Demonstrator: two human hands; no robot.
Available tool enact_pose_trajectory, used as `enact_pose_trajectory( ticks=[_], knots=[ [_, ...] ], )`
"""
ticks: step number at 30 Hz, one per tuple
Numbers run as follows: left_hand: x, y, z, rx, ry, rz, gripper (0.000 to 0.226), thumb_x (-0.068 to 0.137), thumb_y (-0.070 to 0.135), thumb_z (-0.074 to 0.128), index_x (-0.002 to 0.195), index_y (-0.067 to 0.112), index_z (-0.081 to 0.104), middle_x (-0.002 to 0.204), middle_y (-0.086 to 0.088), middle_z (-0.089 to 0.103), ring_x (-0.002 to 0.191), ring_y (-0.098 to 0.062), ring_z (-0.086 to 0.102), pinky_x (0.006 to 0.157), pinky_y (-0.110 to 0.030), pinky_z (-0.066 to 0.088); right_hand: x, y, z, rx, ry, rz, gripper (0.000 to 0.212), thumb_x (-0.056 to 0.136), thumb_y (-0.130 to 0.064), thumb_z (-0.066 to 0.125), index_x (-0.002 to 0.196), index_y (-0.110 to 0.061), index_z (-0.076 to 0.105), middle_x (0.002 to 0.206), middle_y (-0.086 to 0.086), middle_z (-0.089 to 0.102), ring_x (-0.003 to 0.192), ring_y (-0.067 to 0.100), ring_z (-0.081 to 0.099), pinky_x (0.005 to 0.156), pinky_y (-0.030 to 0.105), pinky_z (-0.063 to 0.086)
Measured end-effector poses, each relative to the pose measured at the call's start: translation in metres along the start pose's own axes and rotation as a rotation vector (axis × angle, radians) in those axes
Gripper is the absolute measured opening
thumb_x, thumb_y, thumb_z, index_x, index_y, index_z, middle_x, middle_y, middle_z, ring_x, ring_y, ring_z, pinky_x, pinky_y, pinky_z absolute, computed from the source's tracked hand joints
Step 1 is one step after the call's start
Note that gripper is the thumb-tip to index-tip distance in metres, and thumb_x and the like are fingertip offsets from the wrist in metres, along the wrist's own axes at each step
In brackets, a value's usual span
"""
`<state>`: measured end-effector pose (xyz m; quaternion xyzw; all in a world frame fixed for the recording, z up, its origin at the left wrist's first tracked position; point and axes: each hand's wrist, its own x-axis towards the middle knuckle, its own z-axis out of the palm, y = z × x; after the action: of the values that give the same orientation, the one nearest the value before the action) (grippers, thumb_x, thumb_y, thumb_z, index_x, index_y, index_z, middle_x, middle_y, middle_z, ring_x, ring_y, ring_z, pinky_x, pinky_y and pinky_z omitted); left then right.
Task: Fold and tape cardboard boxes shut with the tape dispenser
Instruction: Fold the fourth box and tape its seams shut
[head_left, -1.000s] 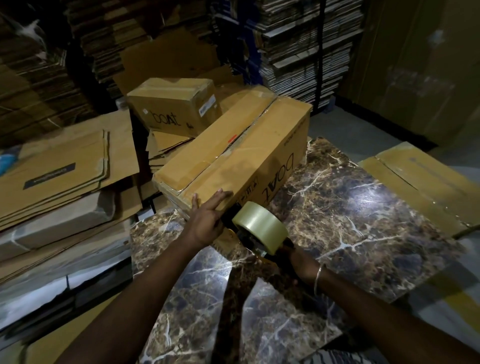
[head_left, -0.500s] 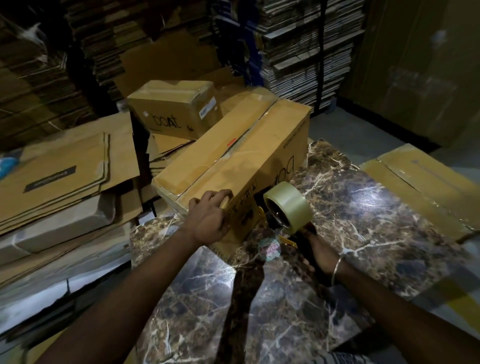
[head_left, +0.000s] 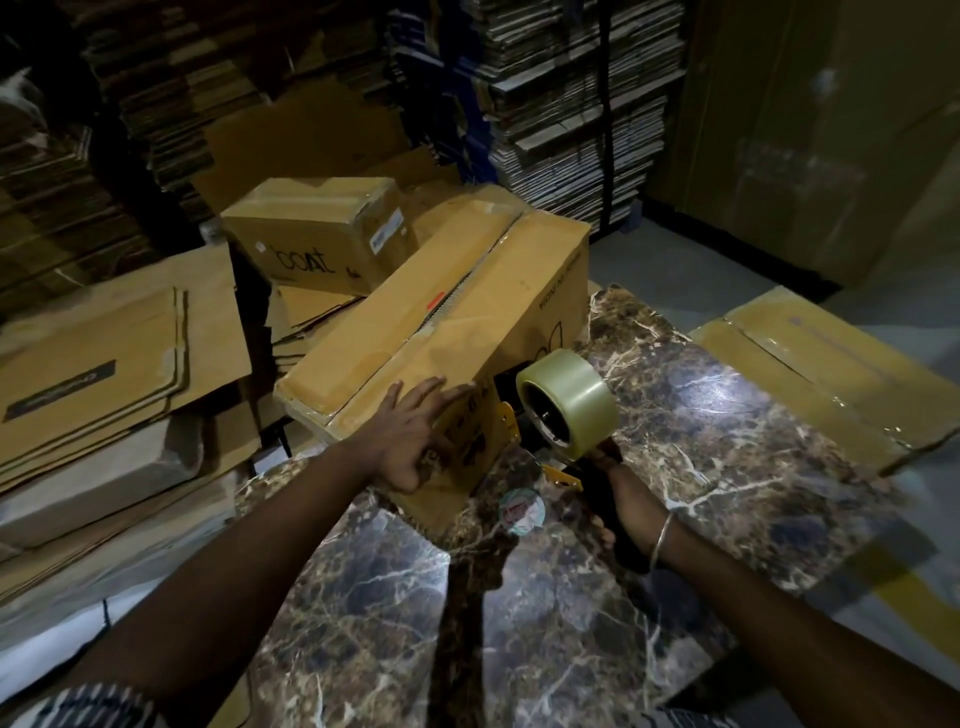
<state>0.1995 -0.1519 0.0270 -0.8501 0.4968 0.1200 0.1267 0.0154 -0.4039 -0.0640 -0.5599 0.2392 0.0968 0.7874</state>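
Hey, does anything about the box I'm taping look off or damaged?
The box has an open top seam, flaps gapped and untaped. It overhangs the marble table edge, steadied by your left hand.

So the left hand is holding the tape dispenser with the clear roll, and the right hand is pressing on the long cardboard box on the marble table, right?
Not quite: the hands are swapped. In the head view the right hand holds the tape dispenser with the clear roll, and the left hand presses on the long brown cardboard box on the dark marble table.

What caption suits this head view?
Left hand steadies cardboard box while right hand grips tape dispenser.
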Motion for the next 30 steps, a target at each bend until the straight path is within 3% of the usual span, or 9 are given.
enact_pose_trajectory(
  ticks=[2,4,8,11,13,17,24,27,30],
  knots=[
    [0.0,0.002,0.0,-0.055,0.023,-0.056,0.084,0.069,0.037,0.067,0.148,0.034,0.04,0.165,0.006,-0.019,0.152,-0.023,-0.014,0.116,-0.071,-0.001,-0.001,-0.003,0.003,0.023,0.026,0.039,0.056,0.102,-0.052,0.039,0.064,-0.013,0.052,0.049,0.011,0.035,0.032,0.022,0.026,0.036,0.021,0.022],
    [-0.001,0.005,0.0,-0.167,0.066,-0.146,0.114,0.065,0.041,0.063,0.159,0.025,0.001,0.165,0.006,-0.019,0.153,-0.021,-0.01,0.119,-0.065,0.001,-0.001,-0.006,0.004,0.037,0.034,0.09,0.058,0.101,-0.056,0.039,0.063,-0.014,0.051,0.051,0.01,0.036,0.034,0.022,0.025,0.038,0.023,0.019],
    [-0.003,0.007,0.006,-0.268,0.168,-0.236,0.119,0.066,0.043,0.076,0.156,0.035,-0.001,0.163,0.007,-0.027,0.152,-0.016,-0.012,0.121,-0.056,-0.001,-0.004,-0.012,0.007,0.096,0.012,0.115,0.051,0.1,-0.058,0.042,0.073,-0.016,0.054,0.055,0.008,0.038,0.035,0.02,0.027,0.036,0.021,0.02],
    [-0.002,0.008,0.009,-0.211,0.099,-0.276,0.138,0.068,0.051,0.083,0.154,0.038,-0.023,0.161,0.004,-0.032,0.149,-0.014,-0.019,0.119,-0.05,-0.003,-0.005,-0.014,0.011,0.119,0.019,0.098,0.044,0.101,-0.058,0.04,0.088,-0.018,0.056,0.061,0.009,0.039,0.037,0.019,0.027,0.035,0.022,0.02],
    [-0.001,0.009,0.008,-0.204,0.084,-0.289,0.135,0.071,0.044,0.084,0.154,0.036,-0.022,0.163,0.004,-0.028,0.152,-0.017,-0.017,0.121,-0.053,0.0,-0.007,-0.019,0.015,0.093,0.005,0.107,0.048,0.101,-0.058,0.036,0.097,-0.014,0.054,0.059,0.007,0.039,0.038,0.02,0.028,0.036,0.022,0.021],
    [-0.006,0.014,0.002,-0.27,0.106,-0.308,0.124,0.075,0.031,0.082,0.158,0.035,-0.01,0.167,0.006,-0.014,0.154,-0.02,-0.005,0.122,-0.052,0.006,-0.02,-0.036,0.027,0.098,-0.053,0.027,0.051,0.099,-0.06,0.042,0.081,-0.013,0.05,0.055,0.005,0.037,0.04,0.019,0.028,0.037,0.025,0.019],
    [-0.051,0.009,0.03,-0.222,0.168,-0.195,0.124,0.067,0.049,0.076,0.158,0.038,-0.006,0.167,0.006,-0.004,0.152,-0.021,0.006,0.119,-0.053,0.021,-0.027,-0.047,0.047,0.048,-0.075,-0.101,0.065,0.1,-0.065,0.034,0.113,-0.006,0.058,0.062,0.011,0.044,0.041,0.019,0.036,0.037,0.024,0.031],
    [-0.084,0.015,0.039,-0.275,0.247,-0.114,0.11,0.07,0.064,0.063,0.159,0.035,0.007,0.167,0.003,0.007,0.15,-0.022,0.017,0.117,-0.051,0.023,-0.034,-0.055,0.064,0.023,-0.069,-0.08,0.065,0.098,-0.068,0.035,0.107,-0.008,0.058,0.063,0.011,0.044,0.04,0.019,0.037,0.036,0.023,0.031],
    [-0.118,0.023,0.048,-0.298,0.204,-0.078,0.114,0.066,0.043,0.075,0.156,0.044,0.006,0.166,0.009,0.007,0.15,-0.016,0.015,0.116,-0.045,0.022,-0.047,-0.067,0.089,0.03,-0.098,-0.036,0.057,0.099,-0.064,0.035,0.101,-0.011,0.057,0.058,0.005,0.044,0.038,0.016,0.037,0.035,0.021,0.028]
  ],
)
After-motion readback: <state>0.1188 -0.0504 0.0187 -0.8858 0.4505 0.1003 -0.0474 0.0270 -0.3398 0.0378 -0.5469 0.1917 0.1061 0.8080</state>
